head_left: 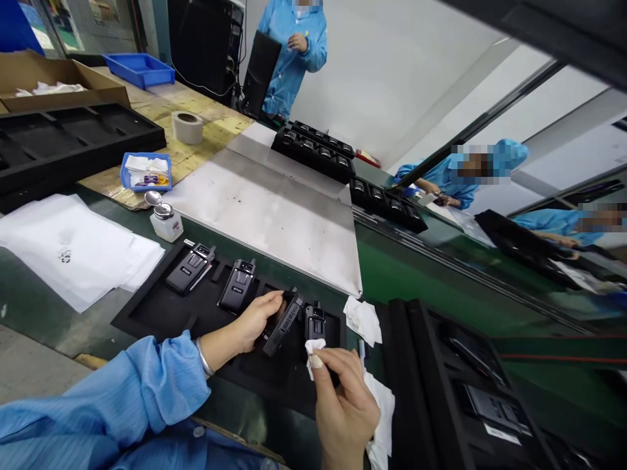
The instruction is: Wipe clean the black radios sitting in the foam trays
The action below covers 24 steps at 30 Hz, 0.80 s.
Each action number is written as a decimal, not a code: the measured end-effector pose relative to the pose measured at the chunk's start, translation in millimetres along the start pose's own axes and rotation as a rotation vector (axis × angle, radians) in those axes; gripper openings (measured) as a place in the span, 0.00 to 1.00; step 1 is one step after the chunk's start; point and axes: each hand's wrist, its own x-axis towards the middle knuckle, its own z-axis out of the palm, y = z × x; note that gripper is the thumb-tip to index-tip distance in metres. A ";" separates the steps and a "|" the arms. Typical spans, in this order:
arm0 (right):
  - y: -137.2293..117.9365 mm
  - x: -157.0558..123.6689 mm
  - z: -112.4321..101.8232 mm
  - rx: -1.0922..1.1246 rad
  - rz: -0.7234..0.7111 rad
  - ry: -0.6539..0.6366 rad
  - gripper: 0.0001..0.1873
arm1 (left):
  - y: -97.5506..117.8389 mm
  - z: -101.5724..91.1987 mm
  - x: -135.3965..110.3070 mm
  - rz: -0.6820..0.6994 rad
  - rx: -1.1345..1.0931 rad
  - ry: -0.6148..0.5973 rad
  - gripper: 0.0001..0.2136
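As the left hand clamps its fingers on a radio tipped on edge in the tray, the right hand pinches a wipe just beside it. Wiping seems in hand, and the next stroke calls for a steady grip.

black radio tipped on side edge, gripped in my left hand, over black tray. second radio just beside it, seated face up. white cloth pinched in my right hand, touching second radio's lower end.

Right hand — wrist cut by bottom edge, radio partly under left hand
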 end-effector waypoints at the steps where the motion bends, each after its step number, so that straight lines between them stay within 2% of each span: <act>1: -4.7 3.5 3.8 -0.015 -0.023 -0.005 0.02 | -0.4 0.0 0.5 0.005 -0.003 0.000 0.27; 6: -26.6 25.5 26.5 -0.162 -0.200 -0.060 0.04 | -6.1 -2.3 6.6 0.048 -0.013 0.008 0.27; 10: -29.3 29.7 34.5 -0.292 -0.321 -0.134 0.06 | -11.3 -6.8 9.9 0.066 -0.007 0.049 0.25; 15: -27.9 10.8 23.5 -0.196 -0.304 -0.236 0.07 | -10.2 -6.7 7.7 0.045 -0.005 0.063 0.26; 17: -27.9 11.8 19.1 -0.143 -0.264 -0.217 0.06 | -9.5 -5.2 7.1 0.041 -0.008 0.051 0.26; 20: -27.3 23.5 21.4 -0.152 -0.245 -0.115 0.05 | -11.0 -5.5 7.4 0.045 0.004 0.039 0.27; 24: -24.5 23.4 32.5 -0.230 -0.313 -0.154 0.07 | -15.6 -12.0 8.4 0.054 0.043 0.069 0.26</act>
